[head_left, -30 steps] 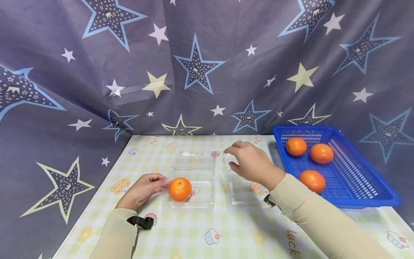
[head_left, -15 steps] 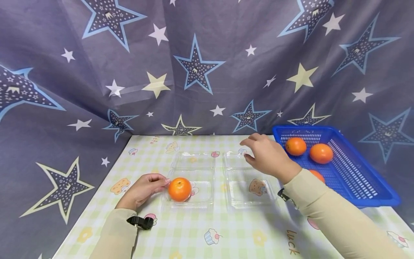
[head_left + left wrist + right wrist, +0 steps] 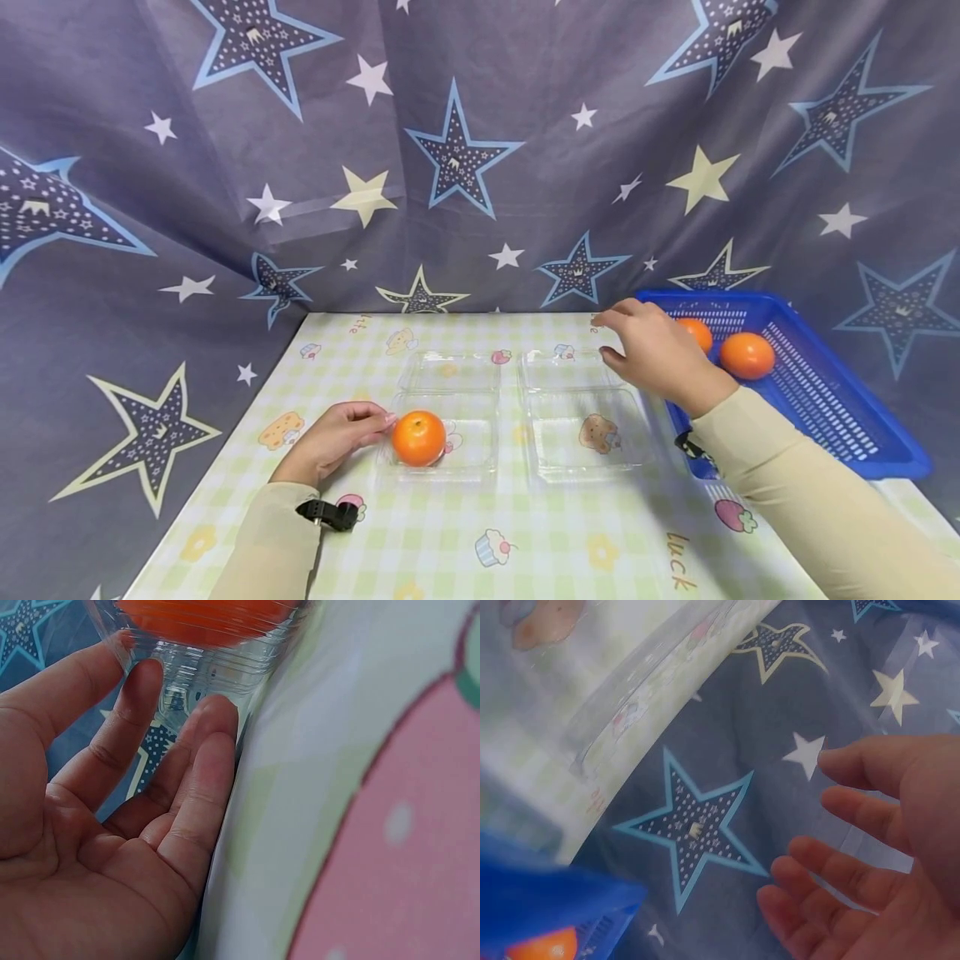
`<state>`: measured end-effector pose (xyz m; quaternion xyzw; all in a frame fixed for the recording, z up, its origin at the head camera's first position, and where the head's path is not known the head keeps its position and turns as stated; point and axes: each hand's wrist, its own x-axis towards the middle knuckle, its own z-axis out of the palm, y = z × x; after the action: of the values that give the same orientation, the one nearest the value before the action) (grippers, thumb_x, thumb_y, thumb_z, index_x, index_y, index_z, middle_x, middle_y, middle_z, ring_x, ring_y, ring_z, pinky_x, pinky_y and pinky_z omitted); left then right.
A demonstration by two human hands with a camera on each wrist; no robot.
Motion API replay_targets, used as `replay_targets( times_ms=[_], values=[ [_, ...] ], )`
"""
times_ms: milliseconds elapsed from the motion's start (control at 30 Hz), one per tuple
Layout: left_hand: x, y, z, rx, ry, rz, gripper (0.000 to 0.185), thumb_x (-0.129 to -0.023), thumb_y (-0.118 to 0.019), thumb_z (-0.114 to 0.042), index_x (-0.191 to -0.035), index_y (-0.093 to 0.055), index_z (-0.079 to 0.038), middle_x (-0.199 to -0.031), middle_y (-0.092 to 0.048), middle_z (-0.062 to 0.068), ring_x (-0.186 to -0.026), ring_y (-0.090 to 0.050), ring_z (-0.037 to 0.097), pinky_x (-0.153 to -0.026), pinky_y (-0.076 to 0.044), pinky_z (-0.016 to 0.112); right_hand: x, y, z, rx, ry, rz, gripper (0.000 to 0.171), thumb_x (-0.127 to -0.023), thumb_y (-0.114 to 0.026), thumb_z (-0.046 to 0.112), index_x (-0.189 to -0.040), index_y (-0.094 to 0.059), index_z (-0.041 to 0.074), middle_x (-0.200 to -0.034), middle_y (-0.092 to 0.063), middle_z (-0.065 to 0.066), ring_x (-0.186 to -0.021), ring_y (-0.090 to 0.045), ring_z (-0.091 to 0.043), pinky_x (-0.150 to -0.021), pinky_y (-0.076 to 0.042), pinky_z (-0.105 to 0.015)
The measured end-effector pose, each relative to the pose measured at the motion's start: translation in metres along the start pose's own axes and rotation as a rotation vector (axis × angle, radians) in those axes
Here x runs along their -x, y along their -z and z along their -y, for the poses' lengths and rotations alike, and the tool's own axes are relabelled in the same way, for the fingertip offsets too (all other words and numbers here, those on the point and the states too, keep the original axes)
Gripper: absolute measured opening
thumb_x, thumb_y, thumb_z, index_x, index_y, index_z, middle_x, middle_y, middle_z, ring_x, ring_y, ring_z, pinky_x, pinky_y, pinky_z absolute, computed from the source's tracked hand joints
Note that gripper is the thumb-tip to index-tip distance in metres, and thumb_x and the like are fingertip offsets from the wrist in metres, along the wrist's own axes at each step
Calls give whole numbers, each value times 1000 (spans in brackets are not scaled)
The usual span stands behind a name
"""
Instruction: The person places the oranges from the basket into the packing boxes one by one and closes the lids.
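Observation:
In the head view, an orange (image 3: 418,438) rests in the front part of the left clear plastic clamshell box (image 3: 474,454). My left hand (image 3: 339,437) pinches the left edge of that box beside the orange; in the left wrist view, the thumb and index fingertips meet the ribbed plastic. My right hand (image 3: 654,346) is raised over the near left rim of the blue basket (image 3: 847,408), fingers loosely bent and holding nothing. Two oranges show in the basket, one (image 3: 747,356) in full and one (image 3: 695,333) partly behind the hand. The right forearm covers more of the basket.
A second clear plastic clamshell box (image 3: 558,454) lies open, right of the first, with nothing in it. The checked tablecloth (image 3: 420,533) covers the table. A star-patterned curtain (image 3: 480,167) hangs behind the table's far edge.
My right hand has moved right, from above the second box to the basket's left side. It now hides the near orange there. The left hand and its orange have stayed put.

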<state>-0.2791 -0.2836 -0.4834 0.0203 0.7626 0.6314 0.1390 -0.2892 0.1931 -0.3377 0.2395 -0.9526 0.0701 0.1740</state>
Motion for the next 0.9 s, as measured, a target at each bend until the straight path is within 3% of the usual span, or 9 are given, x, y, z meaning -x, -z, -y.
replay_targets(
  times_ms=[267,533,900],
  values=[
    [-2,-1,1,-1,27,-20,23,-94,-78,-24,-103,-73,-3,-110,-72,4,-97,-67,15,-89,-59,26,6,4,-17,19,-49,-18,36,-90,-77,24,-124,-73,14,-123,-67,-15,-107,-63,-38,-86,-58,-56],
    [-1,-1,1,0,20,-16,20,-95,-77,-23,-102,-74,-4,-110,-72,5,-98,-67,15,-89,-60,27,9,8,-34,22,-132,38,39,-91,-73,24,-128,-70,11,-132,-63,-21,-119,-59,-44,-98,-51,-65],
    [0,-1,0,-7,10,-6,25,-96,-76,-23,-105,-72,0,-110,-72,4,-98,-67,15,-90,-59,26,17,10,-61,-7,-187,57,42,-92,-71,23,-131,-68,9,-133,-60,-24,-115,-59,-46,-97,-51,-66]
  ],
)
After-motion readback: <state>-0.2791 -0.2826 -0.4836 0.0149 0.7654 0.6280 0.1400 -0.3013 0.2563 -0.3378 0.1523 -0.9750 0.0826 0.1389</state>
